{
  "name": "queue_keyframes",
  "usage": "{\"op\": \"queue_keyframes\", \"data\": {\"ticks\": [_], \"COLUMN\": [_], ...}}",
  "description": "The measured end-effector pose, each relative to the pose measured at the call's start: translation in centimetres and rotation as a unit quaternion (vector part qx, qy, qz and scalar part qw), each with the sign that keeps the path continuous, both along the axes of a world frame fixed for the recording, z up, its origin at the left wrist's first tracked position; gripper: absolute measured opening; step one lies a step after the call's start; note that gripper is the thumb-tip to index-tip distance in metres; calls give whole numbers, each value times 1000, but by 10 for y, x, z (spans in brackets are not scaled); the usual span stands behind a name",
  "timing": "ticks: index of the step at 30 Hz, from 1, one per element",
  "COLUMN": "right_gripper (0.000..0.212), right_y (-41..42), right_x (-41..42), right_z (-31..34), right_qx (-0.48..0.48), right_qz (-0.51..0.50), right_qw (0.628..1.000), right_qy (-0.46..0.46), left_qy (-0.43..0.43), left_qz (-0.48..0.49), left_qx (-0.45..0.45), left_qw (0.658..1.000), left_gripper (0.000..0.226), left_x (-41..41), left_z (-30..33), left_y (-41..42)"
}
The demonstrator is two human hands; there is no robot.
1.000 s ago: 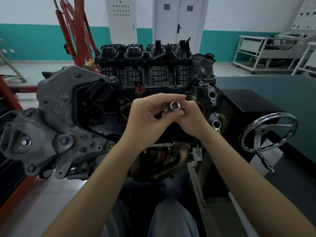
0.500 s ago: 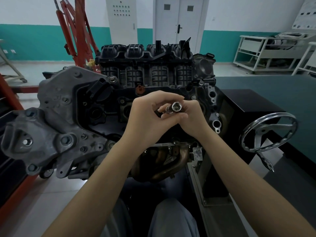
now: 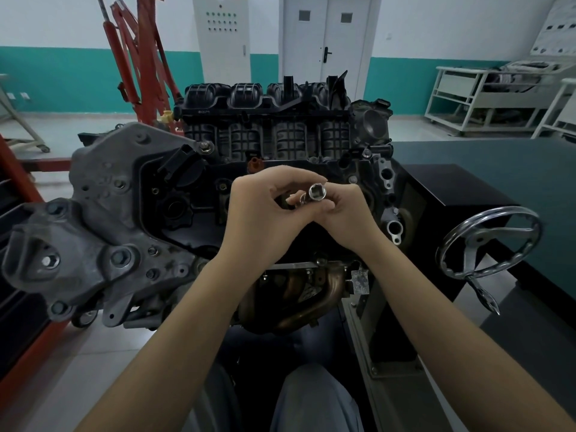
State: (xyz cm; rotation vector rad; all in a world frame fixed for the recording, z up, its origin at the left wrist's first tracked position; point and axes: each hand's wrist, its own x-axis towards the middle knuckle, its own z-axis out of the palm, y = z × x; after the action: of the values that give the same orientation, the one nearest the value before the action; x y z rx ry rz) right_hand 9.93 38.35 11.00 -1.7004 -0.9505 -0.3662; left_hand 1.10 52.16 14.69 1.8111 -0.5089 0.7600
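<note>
The person sits facing the engine (image 3: 193, 194), both bare forearms reaching out toward 12 o'clock, and the 2 hands meet in front of the middle of the block. Between them is a shiny metal socket (image 3: 317, 192), held in the air, clear of the engine, with its open end turned back toward the person so the hollow inside shows. The left hand (image 3: 261, 219) has its fingers curled: the forefinger arches over the top of the socket and the thumb comes in from below. The right hand (image 3: 349, 213) closes in from 3 o'clock, fingers bent behind the socket and thumb pressed against its lower side. Both hands are clamped on it. A smaller bright metal bit sits just at 8 o'clock of the socket, half hidden by fingertips; I cannot tell what it is.

At 12 o'clock of the hands rises the black ribbed cover (image 3: 280, 132) at the top of the engine. At 6 o'clock, under the wrists, the brownish exhaust pipes (image 3: 311, 294) curve down. At 3 o'clock a chrome handwheel (image 3: 478, 241) stands upright beside a black box (image 3: 442, 194), with a dark green tabletop (image 3: 498, 169) behind it. At 10 o'clock a red hoist (image 3: 143, 57) leans against the teal and white wall. A grey cabinet (image 3: 221, 39) and a white door (image 3: 324, 42) stand at 12 o'clock, far back, and a white trolley (image 3: 486, 98) at 2 o'clock. The person's knees in grey trousers (image 3: 311, 400) show at 6 o'clock.
</note>
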Motion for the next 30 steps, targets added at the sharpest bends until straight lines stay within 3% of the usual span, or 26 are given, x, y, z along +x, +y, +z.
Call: {"op": "queue_keyframes", "data": {"ticks": [5,12,17,20,24,30], "right_gripper": [24,21,24,32,16,15], "right_y": [2,0,0,-1,1,0], "right_x": [-7,1,-3,2,4,-1], "right_z": [4,0,3,0,0,4], "right_qx": [-25,-12,-33,-30,-44,-64], "right_qz": [27,2,-4,-39,-62,-74], "right_qw": [999,1000,999,999,997,995], "right_qy": [11,-5,11,0,-3,-7], "left_qy": [11,13,33,48,24,-7], "left_qz": [-73,-8,-110,-44,47,36], "left_qx": [-15,-12,-8,15,29,71], "left_qw": [997,1000,993,998,998,997], "left_gripper": [36,28,38,36,20,21], "left_x": [-2,2,5,10,16,16], "left_z": [-1,-2,-6,-9,-13,-14], "left_y": [2,1,4,3,-1,0]}}
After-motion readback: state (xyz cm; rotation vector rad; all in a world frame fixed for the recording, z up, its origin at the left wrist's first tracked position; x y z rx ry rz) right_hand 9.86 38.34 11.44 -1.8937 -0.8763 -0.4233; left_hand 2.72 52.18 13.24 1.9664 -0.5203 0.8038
